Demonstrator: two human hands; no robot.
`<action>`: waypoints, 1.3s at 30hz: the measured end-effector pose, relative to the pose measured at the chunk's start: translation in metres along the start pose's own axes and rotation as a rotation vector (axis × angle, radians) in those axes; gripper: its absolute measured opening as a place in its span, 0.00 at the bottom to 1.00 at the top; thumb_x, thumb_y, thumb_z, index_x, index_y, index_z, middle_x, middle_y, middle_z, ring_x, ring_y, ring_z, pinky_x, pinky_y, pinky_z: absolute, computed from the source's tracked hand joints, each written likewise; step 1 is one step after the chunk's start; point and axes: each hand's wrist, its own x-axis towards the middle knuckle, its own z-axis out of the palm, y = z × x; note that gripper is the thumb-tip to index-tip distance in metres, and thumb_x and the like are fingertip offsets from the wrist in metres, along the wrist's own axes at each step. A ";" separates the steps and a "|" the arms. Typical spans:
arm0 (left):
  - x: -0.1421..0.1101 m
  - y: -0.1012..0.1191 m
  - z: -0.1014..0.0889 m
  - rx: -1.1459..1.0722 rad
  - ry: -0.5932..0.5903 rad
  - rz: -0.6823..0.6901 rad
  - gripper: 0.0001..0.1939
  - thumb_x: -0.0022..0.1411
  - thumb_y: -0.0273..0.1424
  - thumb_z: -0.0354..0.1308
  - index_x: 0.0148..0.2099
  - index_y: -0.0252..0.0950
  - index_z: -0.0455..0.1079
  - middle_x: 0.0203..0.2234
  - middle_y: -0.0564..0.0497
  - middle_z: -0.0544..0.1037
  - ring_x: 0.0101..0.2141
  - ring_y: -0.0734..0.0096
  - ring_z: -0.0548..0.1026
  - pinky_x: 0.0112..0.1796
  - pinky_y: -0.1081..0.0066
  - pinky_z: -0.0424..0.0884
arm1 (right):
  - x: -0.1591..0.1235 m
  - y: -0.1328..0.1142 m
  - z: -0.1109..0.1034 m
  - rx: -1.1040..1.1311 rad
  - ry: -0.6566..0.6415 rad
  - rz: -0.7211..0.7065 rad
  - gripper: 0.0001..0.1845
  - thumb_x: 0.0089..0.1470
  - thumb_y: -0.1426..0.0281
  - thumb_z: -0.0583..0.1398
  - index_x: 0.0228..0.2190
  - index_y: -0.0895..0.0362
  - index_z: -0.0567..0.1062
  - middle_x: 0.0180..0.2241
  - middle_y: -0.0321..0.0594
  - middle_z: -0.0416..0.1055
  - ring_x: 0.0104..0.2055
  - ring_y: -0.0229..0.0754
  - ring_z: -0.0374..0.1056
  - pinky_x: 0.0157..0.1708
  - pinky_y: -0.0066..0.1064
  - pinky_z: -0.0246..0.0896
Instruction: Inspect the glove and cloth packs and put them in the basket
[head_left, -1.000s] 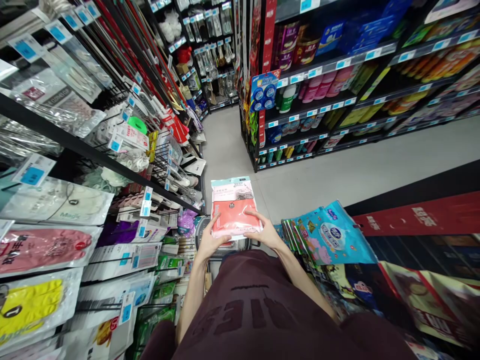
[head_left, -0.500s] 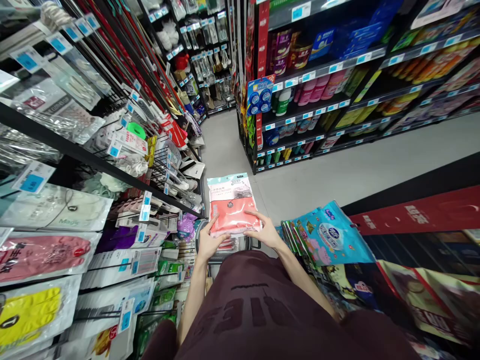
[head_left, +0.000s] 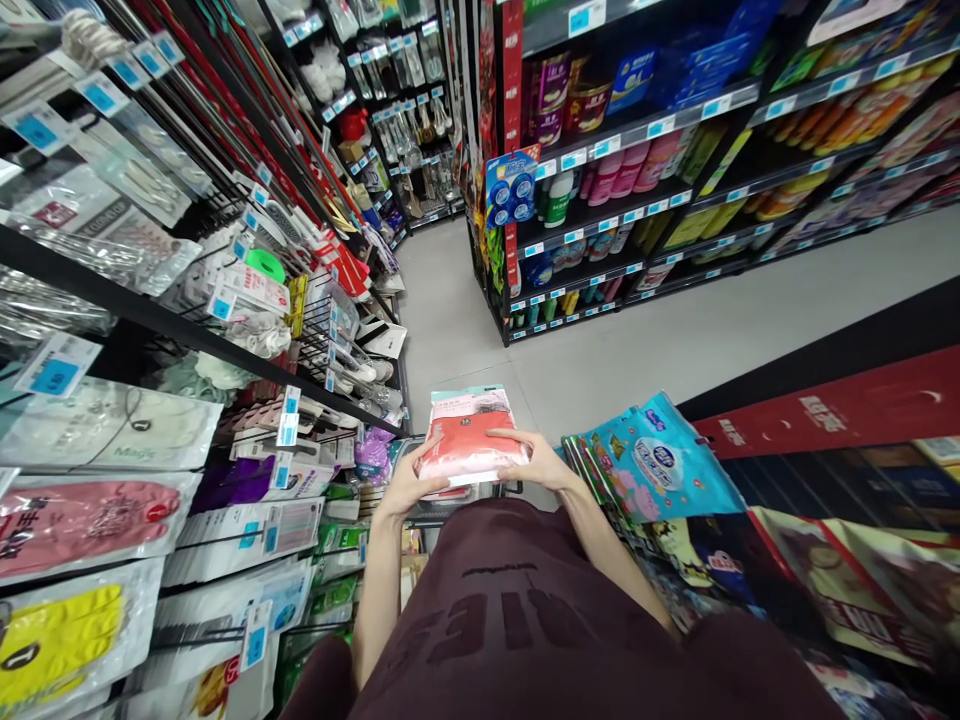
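Note:
A plastic packet with a red lower part and a pale, printed top (head_left: 469,440) is held in front of my body, its top end tilted away from me. My left hand (head_left: 405,482) is closed on its left edge. On the opposite edge, my right hand (head_left: 534,462) grips it, fingers over the front and thumb near the bottom. Below the packet, partly hidden by it and my shirt, is a dark-rimmed basket or cart (head_left: 431,515) with more packets in it.
Racks of packaged gloves (head_left: 90,515) and household goods line the left. A blue bag (head_left: 652,460) hangs close on the right. Ahead stands a black shelf unit (head_left: 600,240) with bottles and tubs; grey floor (head_left: 450,300) runs between.
The packet has come lower and closer to me, and its top has tipped away, so its face looks shorter. Both hands keep hold of it. The view has shifted slightly.

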 end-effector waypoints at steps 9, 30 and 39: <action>0.003 -0.002 -0.001 -0.029 0.020 0.006 0.47 0.40 0.34 0.74 0.62 0.35 0.63 0.59 0.39 0.66 0.59 0.48 0.64 0.60 0.55 0.57 | -0.001 0.011 0.004 0.293 -0.045 0.110 0.44 0.40 0.63 0.71 0.58 0.54 0.65 0.38 0.42 0.78 0.28 0.45 0.76 0.26 0.34 0.73; -0.003 -0.004 -0.005 -0.009 0.038 0.041 0.42 0.44 0.35 0.73 0.61 0.34 0.65 0.57 0.38 0.69 0.59 0.49 0.64 0.60 0.56 0.58 | -0.004 0.011 0.005 0.412 -0.166 0.129 0.41 0.46 0.63 0.68 0.59 0.58 0.63 0.35 0.45 0.79 0.29 0.45 0.77 0.24 0.28 0.71; -0.008 -0.001 -0.009 0.032 -0.028 0.063 0.45 0.43 0.36 0.73 0.63 0.33 0.62 0.58 0.37 0.68 0.60 0.48 0.63 0.60 0.55 0.57 | -0.012 0.010 -0.003 0.281 -0.284 0.170 0.44 0.48 0.64 0.68 0.61 0.57 0.57 0.29 0.41 0.78 0.28 0.47 0.77 0.23 0.28 0.71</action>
